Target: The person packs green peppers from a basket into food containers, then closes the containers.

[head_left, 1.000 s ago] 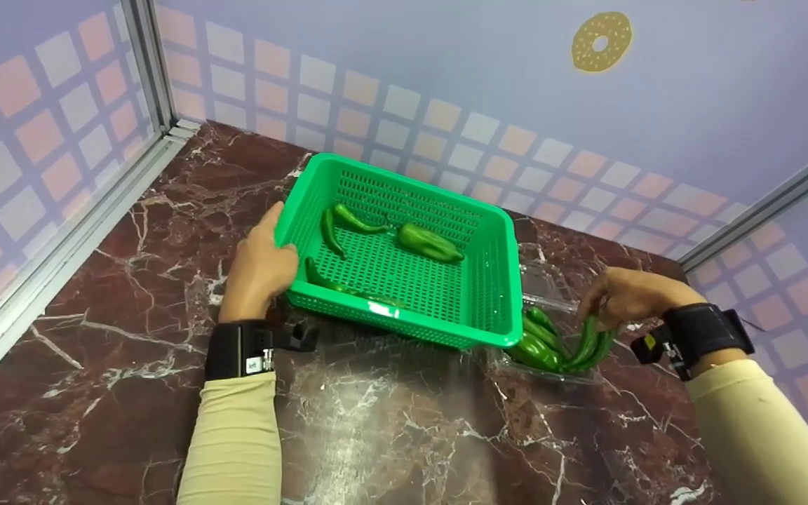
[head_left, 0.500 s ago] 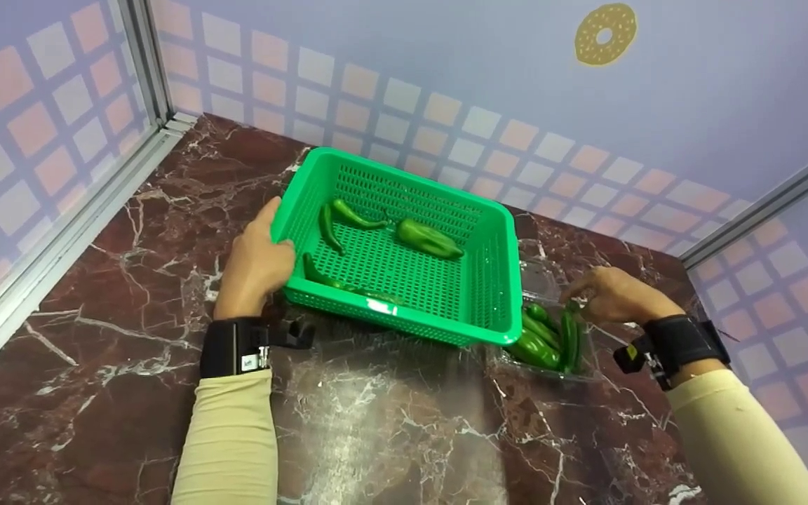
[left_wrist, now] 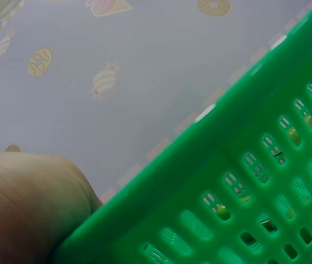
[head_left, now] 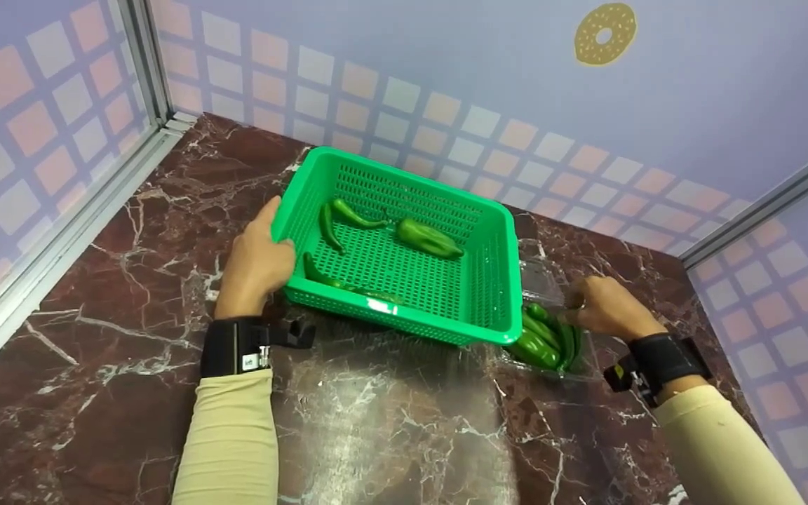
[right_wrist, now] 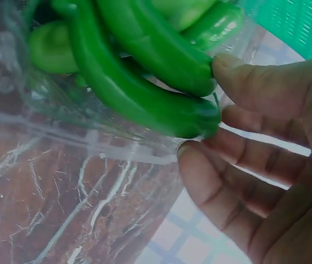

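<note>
A green perforated basket (head_left: 404, 317) stands tilted on the marble top, and my left hand (head_left: 257, 263) grips its left rim. The left wrist view shows that hand (left_wrist: 24, 209) against the basket wall (left_wrist: 244, 165). Several green peppers lie inside, a thick one (head_left: 428, 240) and thinner ones (head_left: 351, 216). Right of the basket, a clear plastic tray (head_left: 541, 277) holds a bunch of green peppers (head_left: 541, 337). My right hand (head_left: 604, 308) is at their ends. In the right wrist view its thumb and fingers (right_wrist: 202, 107) close on the pepper tips (right_wrist: 139, 82) at the tray's edge (right_wrist: 62, 121).
The red-brown marble top (head_left: 390, 435) is walled by patterned panels. A metal frame rail (head_left: 60, 245) runs along the left and another rail (head_left: 762, 210) along the right. The basket's right corner overhangs the clear tray.
My right hand, which held peppers lifted above the tray, has lowered them into it and moved left to their ends. The left hand and basket have stayed put.
</note>
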The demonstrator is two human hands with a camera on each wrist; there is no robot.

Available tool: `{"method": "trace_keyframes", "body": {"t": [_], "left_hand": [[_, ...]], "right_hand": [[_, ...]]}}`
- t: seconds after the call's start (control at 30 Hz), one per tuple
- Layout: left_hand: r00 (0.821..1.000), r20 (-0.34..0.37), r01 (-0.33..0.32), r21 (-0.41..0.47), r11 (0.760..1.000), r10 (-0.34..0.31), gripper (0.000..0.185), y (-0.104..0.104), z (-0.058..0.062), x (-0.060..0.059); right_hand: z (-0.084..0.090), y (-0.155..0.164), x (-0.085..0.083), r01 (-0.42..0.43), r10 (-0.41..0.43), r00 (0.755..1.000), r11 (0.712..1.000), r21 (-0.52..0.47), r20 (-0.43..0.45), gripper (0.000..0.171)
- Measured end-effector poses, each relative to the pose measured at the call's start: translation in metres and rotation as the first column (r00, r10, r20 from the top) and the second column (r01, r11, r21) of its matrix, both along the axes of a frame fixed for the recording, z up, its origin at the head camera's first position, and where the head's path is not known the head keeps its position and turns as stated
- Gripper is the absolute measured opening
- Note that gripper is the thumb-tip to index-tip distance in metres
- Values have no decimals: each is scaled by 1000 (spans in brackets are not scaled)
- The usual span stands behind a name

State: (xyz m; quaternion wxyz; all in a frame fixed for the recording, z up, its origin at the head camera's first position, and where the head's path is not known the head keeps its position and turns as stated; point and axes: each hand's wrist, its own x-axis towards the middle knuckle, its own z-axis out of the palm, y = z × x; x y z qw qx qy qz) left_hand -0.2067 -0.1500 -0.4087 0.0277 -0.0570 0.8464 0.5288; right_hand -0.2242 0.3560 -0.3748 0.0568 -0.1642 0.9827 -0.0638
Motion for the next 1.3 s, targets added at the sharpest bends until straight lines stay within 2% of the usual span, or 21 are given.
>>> {"method": "trace_keyframes", "body": {"t": [0.23,0.67,0.8,0.93,1.0,1.17,1.3], "left_hand": [[1000,1,-3,10,1000,3,77,0,-1,0],[1000,3,-12,-4,1000,12,77,0,0,1],[1000,17,-13,0,1000,13,78,1,0,1],[999,30,-12,13,1000,12,78,1,1,1],[999,33,-18,21,1000,17,78,1,1,1],[999,35,-23,32,999,22,79,2,2,0],[999,29,-16,19,1000,16,79,2,1,0]], "right_hand": [[2,1,2,12,-12,1000,1000,0,28,13],[-3,3,2,7,-7,1000,1000,-21,17,12],[-2,6,2,48,-46,999,997,-56,27,7],[1,11,4,74,-78,996,994,-82,-40,25],[1,13,5,65,-70,996,994,-83,-53,25],[-2,13,7,61,-61,998,995,-79,-1,6],[-3,11,8,106,-104,994,992,-70,39,13]]}}
